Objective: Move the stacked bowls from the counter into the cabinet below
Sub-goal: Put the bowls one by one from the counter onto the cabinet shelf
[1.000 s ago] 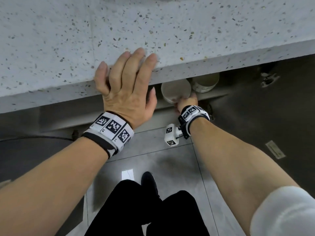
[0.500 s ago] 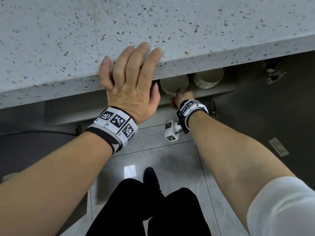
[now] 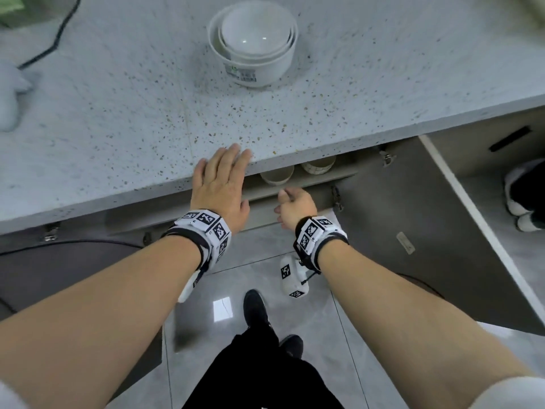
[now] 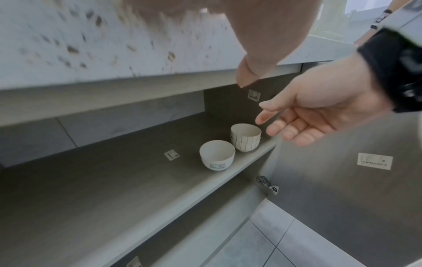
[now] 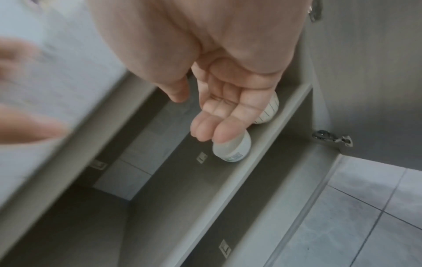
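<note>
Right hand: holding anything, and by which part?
Nothing. The right hand hangs open, clear of the plain bowl on the shelf. The left hand only rests flat on the counter edge.

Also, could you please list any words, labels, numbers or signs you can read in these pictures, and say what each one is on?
No text can be read.
Sticker on the stacked bowls on the counter: print too blurred.
Sticker on the plain bowl on the cabinet shelf: too small.
White label on the cabinet door: blurred print.
Square stickers on the shelf: a mark only, no words.
Wristbands: black-and-white square codes, no letters.
</note>
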